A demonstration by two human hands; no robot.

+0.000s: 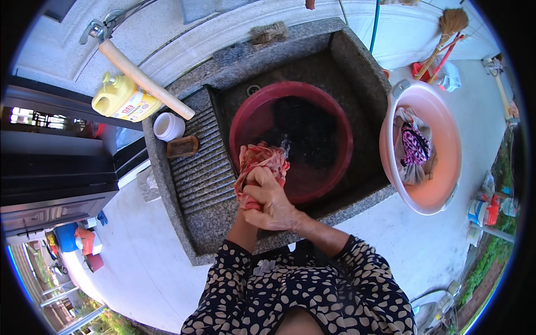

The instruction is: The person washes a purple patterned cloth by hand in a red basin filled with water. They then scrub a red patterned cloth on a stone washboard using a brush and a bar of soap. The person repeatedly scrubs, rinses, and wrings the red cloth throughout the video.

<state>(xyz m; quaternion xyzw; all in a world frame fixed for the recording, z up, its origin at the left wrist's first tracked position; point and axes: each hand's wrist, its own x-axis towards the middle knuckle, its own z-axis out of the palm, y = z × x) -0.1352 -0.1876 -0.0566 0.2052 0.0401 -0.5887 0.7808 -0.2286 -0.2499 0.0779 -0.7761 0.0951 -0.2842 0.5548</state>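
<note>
My right hand [271, 201] is closed round a bunched red-and-white patterned cloth [265, 159], over the near left part of a dark red basin [235, 134]. My left hand [247, 216] comes up beneath the right one, against the cloth; its fingers are hidden by the cloth and the right hand. Dark fabric [304, 125] lies in water inside the basin. A clear glint of water [286, 144] shows just right of the cloth. The basin stands in a grey stone sink [365, 72], beside a ridged washboard slope [204, 162].
On the sink's left side are a yellow pump bottle [125, 100], a wooden stick [145, 78], a white jar [168, 127] and a brown block-like brush [183, 147]. A pink-and-white bucket [446, 145] with clothes [414, 145] stands at right. Brooms [446, 33] lean behind it.
</note>
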